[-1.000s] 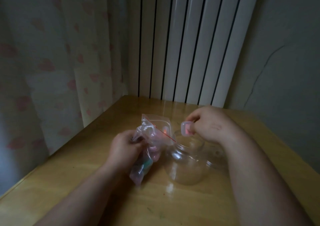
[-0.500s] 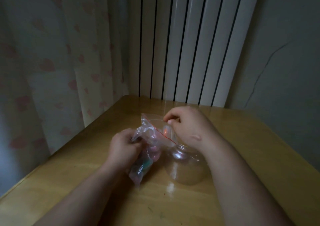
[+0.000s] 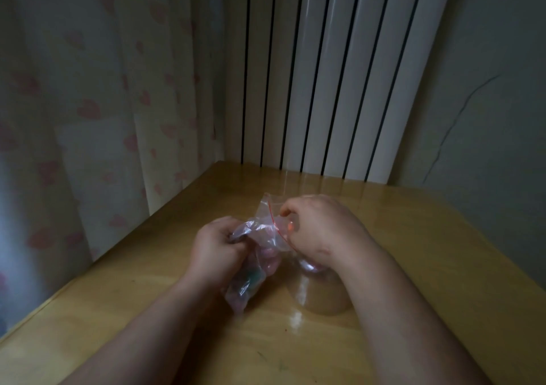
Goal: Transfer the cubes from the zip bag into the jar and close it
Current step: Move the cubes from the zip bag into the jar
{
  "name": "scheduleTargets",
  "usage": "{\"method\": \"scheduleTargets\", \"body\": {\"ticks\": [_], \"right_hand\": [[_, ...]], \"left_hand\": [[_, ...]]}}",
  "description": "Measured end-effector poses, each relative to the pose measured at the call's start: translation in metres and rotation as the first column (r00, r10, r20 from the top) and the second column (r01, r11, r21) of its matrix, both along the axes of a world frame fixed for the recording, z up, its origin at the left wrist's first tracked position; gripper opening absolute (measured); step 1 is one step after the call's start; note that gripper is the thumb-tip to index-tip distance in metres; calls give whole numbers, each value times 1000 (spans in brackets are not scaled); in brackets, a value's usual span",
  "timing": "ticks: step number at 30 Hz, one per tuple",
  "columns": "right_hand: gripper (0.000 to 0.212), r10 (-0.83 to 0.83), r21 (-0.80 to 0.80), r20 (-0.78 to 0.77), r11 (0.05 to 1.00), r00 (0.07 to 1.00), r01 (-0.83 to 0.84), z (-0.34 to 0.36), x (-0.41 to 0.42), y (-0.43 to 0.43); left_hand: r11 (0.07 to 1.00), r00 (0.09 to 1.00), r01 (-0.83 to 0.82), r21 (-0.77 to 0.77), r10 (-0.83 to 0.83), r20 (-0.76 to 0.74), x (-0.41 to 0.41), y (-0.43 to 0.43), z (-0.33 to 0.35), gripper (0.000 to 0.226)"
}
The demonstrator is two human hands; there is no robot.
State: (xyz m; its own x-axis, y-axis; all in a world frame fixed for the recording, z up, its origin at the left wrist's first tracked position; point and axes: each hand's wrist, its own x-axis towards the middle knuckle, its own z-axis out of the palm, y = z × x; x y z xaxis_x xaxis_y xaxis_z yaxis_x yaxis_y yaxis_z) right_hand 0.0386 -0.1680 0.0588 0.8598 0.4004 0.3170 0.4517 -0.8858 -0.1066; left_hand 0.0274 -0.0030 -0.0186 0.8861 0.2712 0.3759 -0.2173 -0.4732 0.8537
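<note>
My left hand (image 3: 217, 250) is gripping the zip bag (image 3: 263, 265) steady; right hand (image 3: 320, 231) is curling into its mouth, grasp unclear.

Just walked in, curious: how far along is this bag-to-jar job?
Done: hard to tell; the jar shows no cubes in its visible lower part. In hand: the left hand grips the zip bag while the right hand works at its mouth. Left: coloured cubes sit in the bag; the jar needs closing.
</note>
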Motion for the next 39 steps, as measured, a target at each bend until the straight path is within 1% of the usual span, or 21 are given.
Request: {"method": "scheduleTargets", "body": {"ticks": [4, 9, 13, 14, 16, 18, 19, 20, 21, 22, 23, 24, 25, 26, 28, 30, 33, 36, 38, 39], "right_hand": [[38, -12, -9, -26, 1000, 1000, 11, -2, 0, 1], [29, -56, -46, -36, 997, 998, 54, -2, -1, 3], [29, -24, 11, -20, 1000, 1000, 24, 1, 0, 2], [31, -18, 43, -18, 999, 1000, 19, 2, 0, 2], [28, -6, 163, -12, 987, 1000, 7, 6, -1, 0], [22, -11, 315, -11, 949, 1000, 14, 13, -2, -4], [18, -20, 390, -17, 920, 1000, 25, 16, -1, -8], [13, -29, 467, -29, 883, 999, 39, 19, 0, -11], [9, -38, 534, -42, 844, 998, 54, 22, 1, -16], [8, -48, 570, -49, 819, 998, 67, 25, 2, -20], [11, -61, 573, -55, 815, 997, 82, 27, 3, -25], [14, -75, 549, -72, 829, 995, 102, 29, 3, -31], [17, -90, 500, -95, 857, 991, 126, 31, 3, -36], [19, -109, 424, -120, 893, 987, 150, 33, 3, -42], [23, -151, 268, -158, 944, 976, 190, 36, 2, -49], [30, -194, 178, -183, 958, 964, 227, 38, 0, -51], [39, -234, 136, -228, 954, 945, 269, 39, -2, -50], [38, -235, 136, -278, 950, 931, 281, 37, -1, -49], [35, -227, 160, -238, 950, 944, 269, 36, 1, -47], [31, -207, 188, -200, 951, 958, 245, 35, 1, -45]], "left_hand": [[1000, 1000, 4, -26, -4, 0, -1, 0, 1, 21], [996, 1000, -8, -85, 5, -30, -6, -2, 6, 37], [993, 999, -28, -115, 24, -36, -3, -2, 3, 33], [991, 999, -21, -129, 17, -32, -3, -3, 3, 28], [992, 1000, -19, -125, 17, -20, -3, -4, 4, 10], [993, 1000, -15, -116, 13, -21, -3, -5, 5, 10], [994, 999, -16, -111, 12, -32, -4, -5, 6, 6], [994, 999, -16, -105, 12, -37, -3, -5, 5, 9], [995, 998, -25, -101, 20, -51, -2, -4, 4, 23], [994, 998, -27, -103, 21, -60, -1, -2, 2, 30], [994, 998, -28, -102, 22, -65, -1, -2, 2, 26], [995, 998, -28, -94, 23, -57, -1, -2, 1, 17], [996, 998, -29, -87, 24, -51, -1, -3, 2, 8], [996, 999, -25, -80, 22, -38, -1, -3, 2, 4], [998, 999, -30, -55, 28, -27, 0, -3, 1, 5], [999, 999, -35, -39, 34, -27, 1, -2, -1, 13], [997, 998, -39, -61, 36, -42, 1, -2, -2, 23], [996, 998, -37, -80, 34, -44, 2, -2, -3, 27], [995, 998, -37, -88, 33, -46, 3, -1, -4, 25], [995, 998, -33, -90, 29, -51, 3, -1, -3, 20]]}}
